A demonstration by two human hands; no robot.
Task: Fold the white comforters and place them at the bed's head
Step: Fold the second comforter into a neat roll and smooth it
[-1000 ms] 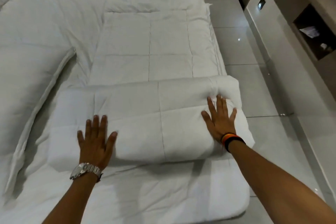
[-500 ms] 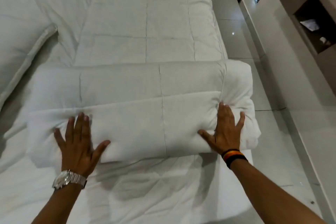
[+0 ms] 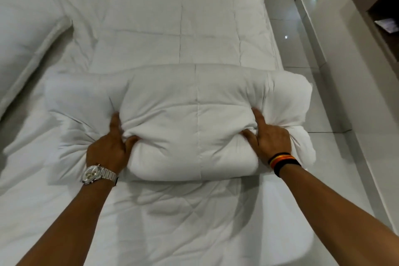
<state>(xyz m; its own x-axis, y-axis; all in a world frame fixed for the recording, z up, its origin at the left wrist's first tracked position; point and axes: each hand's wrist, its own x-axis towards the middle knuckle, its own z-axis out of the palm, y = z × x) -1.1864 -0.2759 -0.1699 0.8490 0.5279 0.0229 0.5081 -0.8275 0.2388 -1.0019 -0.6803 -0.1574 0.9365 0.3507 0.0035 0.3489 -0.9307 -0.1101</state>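
Both hands dig in: left hand [image 3: 110,147] and right hand [image 3: 272,139] each grip the rolled comforter [image 3: 190,119] mid-bed. Roughly half is rolled; flat quilting [image 3: 179,28] beyond remains, and it isn't placed yet.

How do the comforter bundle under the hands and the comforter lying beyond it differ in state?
The folded comforter is bunched into a thick, puffy bundle; the flat comforter beyond it lies spread in a low, smooth rectangle. The left hand and right hand grip the bundle, creasing it around the fingers; nothing touches the flat one. The bundle lies crosswise, nearer the camera. Both are white and quilted.
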